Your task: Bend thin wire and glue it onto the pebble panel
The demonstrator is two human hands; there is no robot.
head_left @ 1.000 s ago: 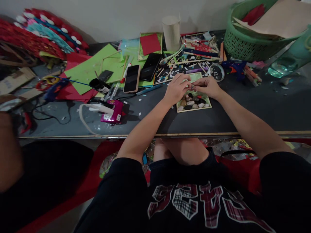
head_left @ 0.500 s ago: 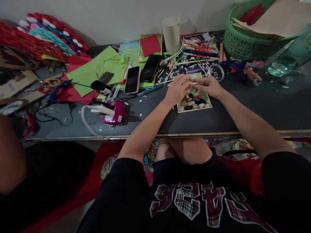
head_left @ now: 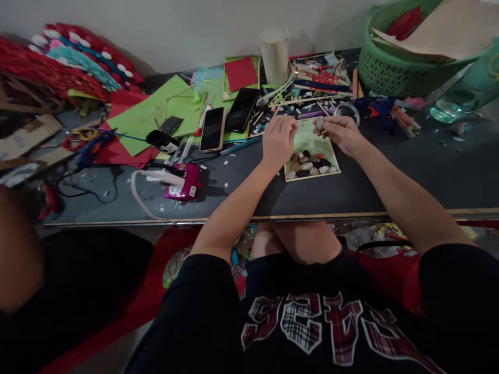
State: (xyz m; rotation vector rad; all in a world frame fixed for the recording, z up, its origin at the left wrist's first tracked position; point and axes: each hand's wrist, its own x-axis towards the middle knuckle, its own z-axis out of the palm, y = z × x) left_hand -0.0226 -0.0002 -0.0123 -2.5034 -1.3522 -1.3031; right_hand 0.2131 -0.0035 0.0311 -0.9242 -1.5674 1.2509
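My right hand [head_left: 339, 132] pinches a small grey pebble [head_left: 319, 124] between thumb and fingertips, above the far part of a shallow light-green tray [head_left: 333, 148] with thin pale edges. My left hand [head_left: 278, 139] is at the tray's left side, fingers curled together; whatever they hold, if anything, is too small or hidden to name. Several smooth pebbles [head_left: 306, 166] in white, brown and black lie at the tray's near end, with a small red piece [head_left: 320, 156] among them. Bare green surface shows between the hands.
Two phones [head_left: 212, 129], coloured paper [head_left: 156, 111] and a magenta power adapter [head_left: 183, 182] lie to the left. Sticks and scraps [head_left: 312, 93] litter the back. A tape roll [head_left: 348, 114], blue glue gun [head_left: 374, 106], green basket [head_left: 405, 72] and bottle [head_left: 460, 98] are rightward. Another person's arm [head_left: 19, 249] shows at left.
My hands, close together over the tray before, have moved apart. The grey pebble now shows plainly in my right hand, and my left hand has shifted slightly left.
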